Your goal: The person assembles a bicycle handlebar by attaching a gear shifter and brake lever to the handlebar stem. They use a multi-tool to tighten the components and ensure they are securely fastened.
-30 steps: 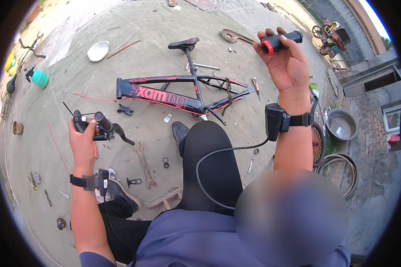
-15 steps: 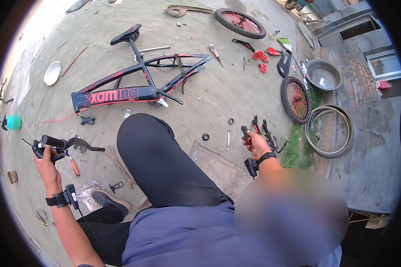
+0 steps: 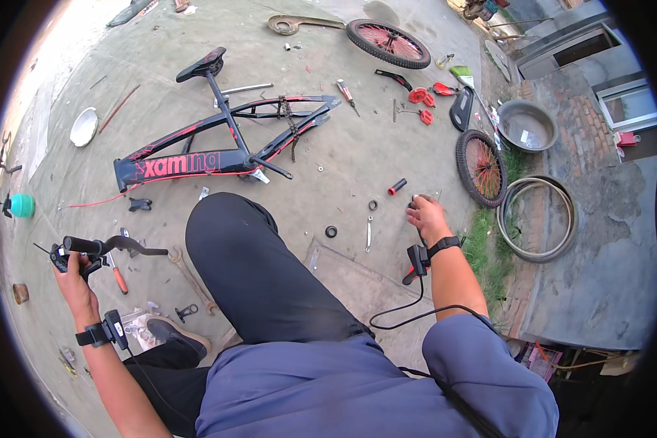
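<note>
At the left, my left hand (image 3: 73, 277) is closed on a black bicycle handlebar (image 3: 135, 244); a dark brake lever and its clamp show by the fingers. My right hand (image 3: 426, 217) is low over the ground at the right, its fingers curled at a dark part mostly hidden by the hand. A black-and-red piece (image 3: 410, 276) shows beside that wrist. Just beyond the right fingers lies a black handlebar grip (image 3: 397, 187) with a red end. A small ring (image 3: 373, 205), a spanner (image 3: 369, 233) and a black round part (image 3: 331, 231) lie nearby.
A black-and-red bicycle frame (image 3: 190, 162) lies ahead. Two wheels (image 3: 388, 42) (image 3: 482, 168), red pedals (image 3: 420, 95), a metal basin (image 3: 529, 124) and tyres (image 3: 536, 219) are farther right. By my left foot lie a large spanner (image 3: 190, 276) and an orange-handled screwdriver (image 3: 119, 280).
The handlebar grip has left my right hand and lies on the ground. That hand has drawn back from it, to the right. My left hand still holds the handlebar.
</note>
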The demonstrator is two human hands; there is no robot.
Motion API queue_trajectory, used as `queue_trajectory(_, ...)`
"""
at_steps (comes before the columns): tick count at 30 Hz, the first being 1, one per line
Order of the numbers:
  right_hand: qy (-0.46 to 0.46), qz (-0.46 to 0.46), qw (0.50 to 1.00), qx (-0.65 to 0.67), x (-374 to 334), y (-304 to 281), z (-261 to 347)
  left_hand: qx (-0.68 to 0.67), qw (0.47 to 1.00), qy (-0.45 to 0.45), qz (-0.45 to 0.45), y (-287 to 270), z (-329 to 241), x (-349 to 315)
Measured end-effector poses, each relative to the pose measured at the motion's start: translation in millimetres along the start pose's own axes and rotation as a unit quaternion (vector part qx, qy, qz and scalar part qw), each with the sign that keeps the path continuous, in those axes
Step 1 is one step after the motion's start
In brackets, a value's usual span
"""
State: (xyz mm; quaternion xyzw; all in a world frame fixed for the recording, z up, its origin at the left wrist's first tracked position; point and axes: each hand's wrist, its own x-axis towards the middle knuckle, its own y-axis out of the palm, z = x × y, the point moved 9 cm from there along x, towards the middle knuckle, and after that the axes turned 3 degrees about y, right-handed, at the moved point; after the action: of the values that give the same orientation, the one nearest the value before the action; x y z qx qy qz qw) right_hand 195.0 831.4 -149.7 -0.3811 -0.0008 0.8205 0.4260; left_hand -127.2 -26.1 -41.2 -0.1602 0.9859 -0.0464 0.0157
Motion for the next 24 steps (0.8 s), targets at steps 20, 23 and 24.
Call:
queue_trajectory(20, -0.482, 0.568, 0.653, -0.137, -470.3, 499.4, 226.5, 0.016, 1.0, 0.001, -0.023, -45.3, 11.0, 9.1)
queue_trajectory(23, -0.511, 0.573, 0.61, -0.197, -480.6, 563.1, 186.6, 0.002, 0.999, 0.021, -0.04, -53.0, 8.8, 8.1)
queue_trajectory(24, -0.516, 0.569, 0.602, -0.22, -479.8, 580.4, 173.3, 0.001, 0.999, 0.021, -0.045, -48.8, 0.6, 2.5)
